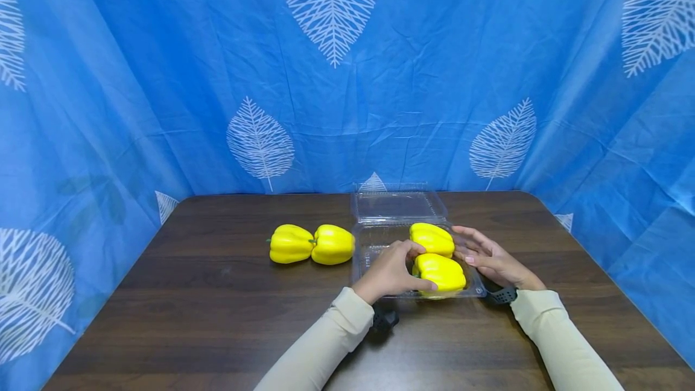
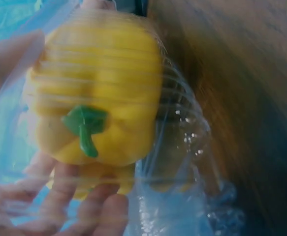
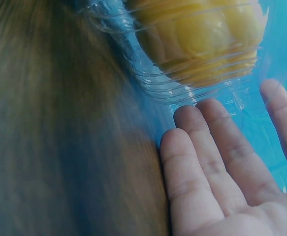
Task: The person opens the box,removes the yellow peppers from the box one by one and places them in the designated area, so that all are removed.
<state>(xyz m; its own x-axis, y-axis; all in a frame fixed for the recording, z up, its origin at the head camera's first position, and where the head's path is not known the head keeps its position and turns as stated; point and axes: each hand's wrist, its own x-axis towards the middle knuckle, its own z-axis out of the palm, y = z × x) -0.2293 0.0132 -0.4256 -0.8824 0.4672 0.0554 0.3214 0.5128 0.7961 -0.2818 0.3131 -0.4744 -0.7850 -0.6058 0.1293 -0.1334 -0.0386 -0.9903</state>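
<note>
The clear hinged plastic container (image 1: 374, 252) lies unfolded, with two yellow bell peppers in its right part. My left hand (image 1: 392, 270) grips the nearer bell pepper (image 1: 442, 273), thumb on the near side and fingers on the far side. In the left wrist view, this pepper's green stem (image 2: 85, 129) shows through blurred clear plastic. Behind it sits the farther bell pepper (image 1: 431, 239). At the container's right side is my right hand (image 1: 494, 261). Its fingers (image 3: 232, 142) extend toward the ribbed plastic wall, palm turned up in the right wrist view.
Two more yellow bell peppers (image 1: 290, 244) (image 1: 333, 244) lie side by side on the brown wooden table (image 1: 217, 306), left of the container. The container's lid (image 1: 399, 205) leans back toward the blue leaf-patterned curtain (image 1: 380, 107).
</note>
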